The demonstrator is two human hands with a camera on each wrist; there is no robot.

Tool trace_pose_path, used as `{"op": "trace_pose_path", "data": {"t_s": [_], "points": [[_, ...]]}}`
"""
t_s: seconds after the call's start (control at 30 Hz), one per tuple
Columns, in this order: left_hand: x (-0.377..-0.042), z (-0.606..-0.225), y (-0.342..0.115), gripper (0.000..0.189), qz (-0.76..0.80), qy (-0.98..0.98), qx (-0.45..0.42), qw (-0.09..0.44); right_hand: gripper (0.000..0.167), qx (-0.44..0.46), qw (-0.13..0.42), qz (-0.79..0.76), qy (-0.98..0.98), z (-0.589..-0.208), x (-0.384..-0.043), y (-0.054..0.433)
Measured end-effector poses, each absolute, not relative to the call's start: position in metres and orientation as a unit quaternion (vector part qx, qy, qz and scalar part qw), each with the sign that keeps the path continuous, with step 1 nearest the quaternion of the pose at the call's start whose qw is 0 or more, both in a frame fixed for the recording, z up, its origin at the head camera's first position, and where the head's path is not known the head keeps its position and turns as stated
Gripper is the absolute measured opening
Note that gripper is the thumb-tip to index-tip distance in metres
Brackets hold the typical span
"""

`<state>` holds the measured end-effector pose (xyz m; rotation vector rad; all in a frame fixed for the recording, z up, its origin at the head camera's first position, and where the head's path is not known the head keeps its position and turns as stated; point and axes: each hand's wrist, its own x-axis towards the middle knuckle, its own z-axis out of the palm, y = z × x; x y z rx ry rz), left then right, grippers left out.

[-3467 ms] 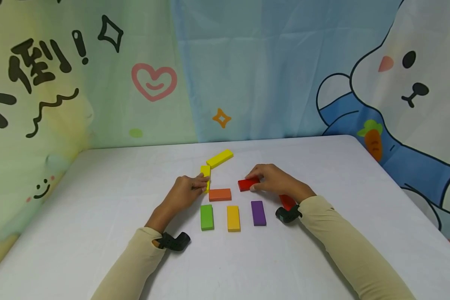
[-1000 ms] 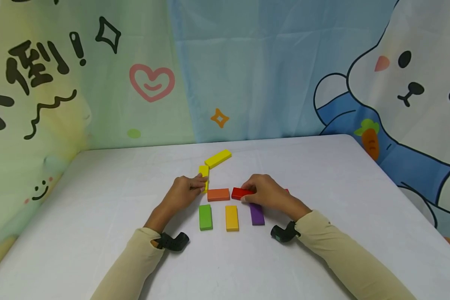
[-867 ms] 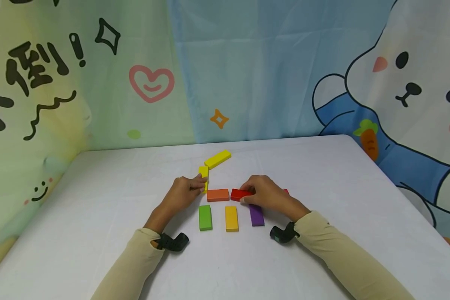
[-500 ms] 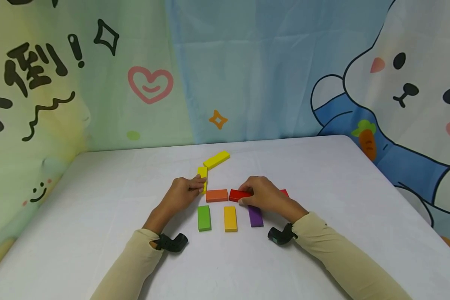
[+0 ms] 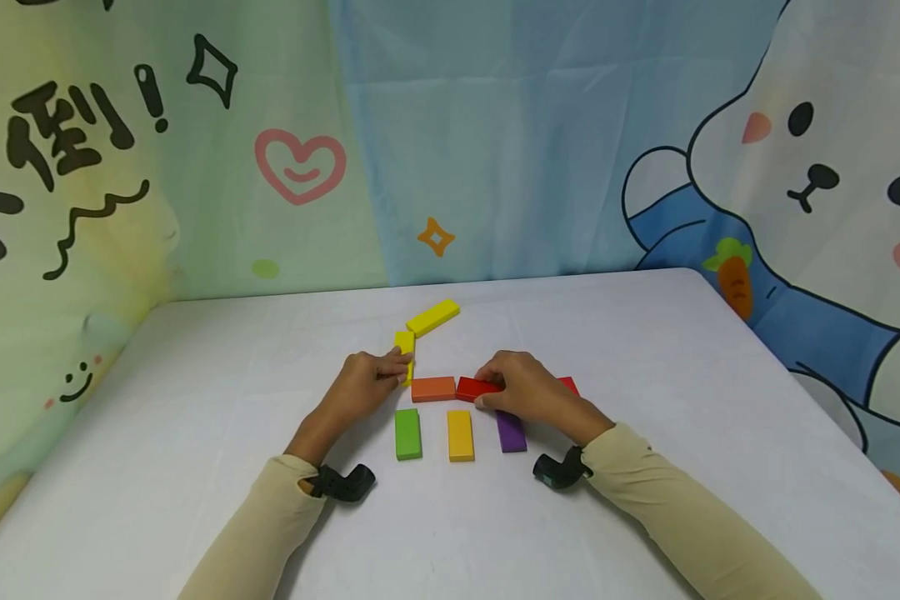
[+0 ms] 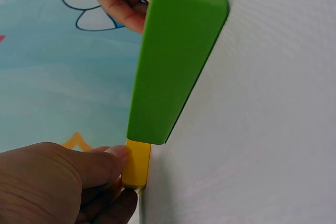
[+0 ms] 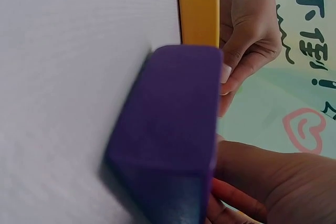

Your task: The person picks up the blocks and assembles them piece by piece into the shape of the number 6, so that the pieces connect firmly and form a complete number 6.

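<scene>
My left hand [image 5: 363,387] pinches a yellow block [image 5: 404,340] between thumb and fingers. In the left wrist view this yellow block [image 6: 136,163] shows between my thumb and a finger, behind the large green block [image 6: 173,61]. With thumb and fingers, my right hand [image 5: 528,389] grips a red block [image 5: 474,388], whose right end is hidden by the hand. The red block's left end lies right at an orange block [image 5: 433,389], which reaches to the near end of the held yellow one. Another yellow block [image 5: 433,317] slants away from its far end.
In front of the hands lie a green block [image 5: 408,434], an amber block [image 5: 461,436] and a purple block [image 5: 511,432]. A second red block [image 5: 569,384] shows partly behind the right hand. The white tabletop [image 5: 450,533] ends at a printed cloth backdrop [image 5: 510,167].
My right hand has brought the red block left and nearer, from apart on the right to the orange block's end. The left hand has kept its hold on the yellow block.
</scene>
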<state>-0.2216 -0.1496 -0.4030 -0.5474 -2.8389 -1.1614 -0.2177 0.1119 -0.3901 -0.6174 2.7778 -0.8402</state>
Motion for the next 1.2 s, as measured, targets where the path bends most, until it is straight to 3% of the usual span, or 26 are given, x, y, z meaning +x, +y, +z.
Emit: {"op": "trace_pose_path", "data": {"t_s": [1.03,1.2], "points": [[-0.2215,-0.403,-0.1482,0.026,-0.376,-0.909,-0.178,0.013,0.041,-0.232,0.094,-0.297,0.922,-0.3863,-0.2144,0.1192],[-0.2218,-0.4027,-0.1498,0.027,-0.37,-0.909,-0.189,0.02,0.034,-0.237,0.078,-0.315,0.916,-0.3864,-0.2147,0.1218]]}}
